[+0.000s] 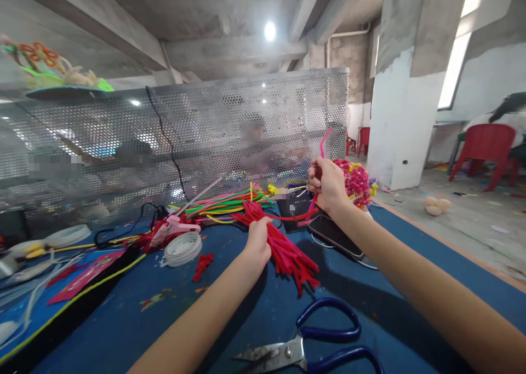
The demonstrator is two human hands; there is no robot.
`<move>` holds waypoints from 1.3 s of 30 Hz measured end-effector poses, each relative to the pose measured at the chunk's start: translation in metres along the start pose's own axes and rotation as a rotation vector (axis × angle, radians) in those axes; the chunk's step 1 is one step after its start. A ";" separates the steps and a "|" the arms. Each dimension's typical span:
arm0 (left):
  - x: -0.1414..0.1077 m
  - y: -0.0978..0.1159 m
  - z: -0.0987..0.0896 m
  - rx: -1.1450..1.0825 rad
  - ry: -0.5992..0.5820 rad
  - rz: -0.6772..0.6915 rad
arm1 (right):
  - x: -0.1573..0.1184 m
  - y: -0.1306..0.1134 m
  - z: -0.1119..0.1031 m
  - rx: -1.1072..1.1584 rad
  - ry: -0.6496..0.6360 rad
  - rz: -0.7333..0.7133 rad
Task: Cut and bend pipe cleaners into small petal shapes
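My left hand is closed around a bundle of red pipe cleaners, whose loose ends fan out over the blue table toward me. My right hand is raised to the right of the bundle, its fingers closed on a single pink pipe cleaner that sticks up above the fist and runs down below it. A red strand stretches from the bundle toward the right hand; whether it joins the pink one I cannot tell. Blue-handled scissors lie open in front of the bundle.
Green, orange and yellow pipe cleaners lie behind the bundle. A phone and a pink fuzzy flower bunch are by my right hand. A pink glue gun and tape roll sit left. A perforated metal screen stands behind.
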State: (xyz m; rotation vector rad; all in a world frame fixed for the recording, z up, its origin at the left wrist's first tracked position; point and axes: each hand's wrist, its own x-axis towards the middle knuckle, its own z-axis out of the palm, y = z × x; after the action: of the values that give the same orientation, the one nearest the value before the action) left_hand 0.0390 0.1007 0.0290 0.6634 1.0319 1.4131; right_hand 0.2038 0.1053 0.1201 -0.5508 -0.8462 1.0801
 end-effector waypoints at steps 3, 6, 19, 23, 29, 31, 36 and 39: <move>-0.011 0.001 0.009 0.026 -0.024 -0.114 | -0.003 -0.007 0.002 0.036 -0.004 0.000; -0.014 0.003 0.013 0.028 -0.093 -0.170 | -0.009 -0.016 0.009 0.125 -0.052 0.100; -0.028 0.015 -0.052 0.329 -0.436 -0.101 | -0.074 0.112 0.017 -0.434 -0.605 0.128; -0.036 0.015 -0.075 0.523 -0.426 -0.028 | -0.064 0.128 -0.005 -0.511 -0.646 0.144; -0.033 0.010 -0.077 0.499 -0.326 0.039 | -0.066 0.132 -0.010 -0.435 -0.587 0.166; -0.032 0.009 -0.075 0.525 -0.331 0.052 | -0.070 0.132 -0.010 -0.465 -0.668 0.141; -0.028 0.005 -0.076 0.515 -0.276 0.056 | -0.070 0.136 -0.012 -0.504 -0.581 0.187; -0.026 0.003 -0.079 0.474 -0.242 0.080 | -0.065 0.137 -0.013 -0.499 -0.385 0.178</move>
State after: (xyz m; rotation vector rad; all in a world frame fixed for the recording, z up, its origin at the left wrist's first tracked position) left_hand -0.0279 0.0603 0.0018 1.2024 1.1629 1.1231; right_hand 0.1271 0.0988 -0.0111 -0.8604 -1.4458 1.1589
